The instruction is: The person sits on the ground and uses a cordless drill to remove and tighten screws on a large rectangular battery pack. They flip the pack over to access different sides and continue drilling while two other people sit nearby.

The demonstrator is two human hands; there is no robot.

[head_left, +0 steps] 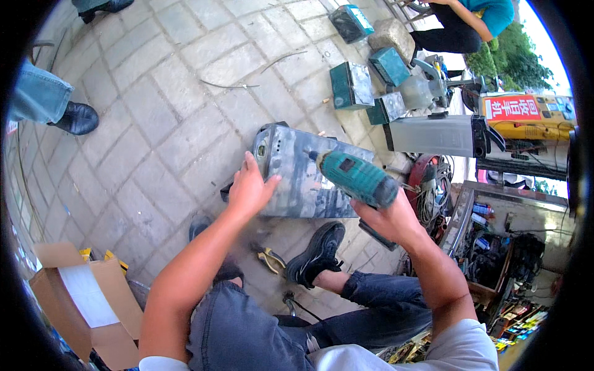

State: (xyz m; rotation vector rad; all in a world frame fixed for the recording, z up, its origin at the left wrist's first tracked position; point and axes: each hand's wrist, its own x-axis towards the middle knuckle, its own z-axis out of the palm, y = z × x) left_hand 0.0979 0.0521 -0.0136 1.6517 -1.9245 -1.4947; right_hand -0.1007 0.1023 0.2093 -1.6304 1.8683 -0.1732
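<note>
My left hand (253,185) grips the near left edge of a scuffed grey-black case (288,191), lying tilted on the paving, with its fingertips beside a small recessed socket. My right hand (390,219) is closed on a green cordless drill (352,170). The drill is held over the case, its tip pointing left toward a row of small holes on it; whether the tip touches cannot be made out. Yellow-handled pliers (270,258) lie below the case, beside my shoe.
Several green boxy blocks (343,86), a stone (390,38) and a translucent container (427,136) lie ahead right. An open cardboard box (111,303) stands at left, a cluttered tool cart (461,229) at right. Other people's legs (46,99) are at left; another person (455,31) sits upper right.
</note>
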